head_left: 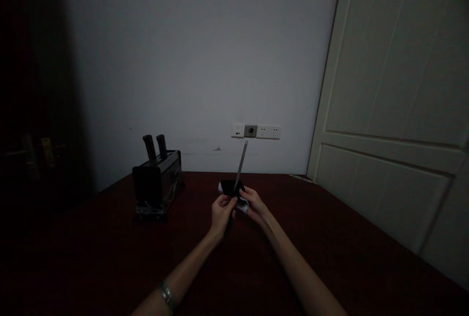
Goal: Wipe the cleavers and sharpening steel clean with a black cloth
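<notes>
A long, narrow knife [241, 165] points upward, leaning slightly right, and its tip looks forked. My left hand [222, 216] is closed around the lower end of this knife, where a dark handle partly shows below the fingers. A black and white cloth [227, 186] lies behind and beside the base of the blade. My right hand [254, 202] is closed on that cloth, with the thumb near the blade. The dim light hides where the cloth touches the metal.
To the left on the dark red table [293, 238] stands a black knife block [156, 184] with two dark handles sticking up. Wall sockets [268, 132] sit behind my hands. A pale panelled door [388, 111] borders the right side.
</notes>
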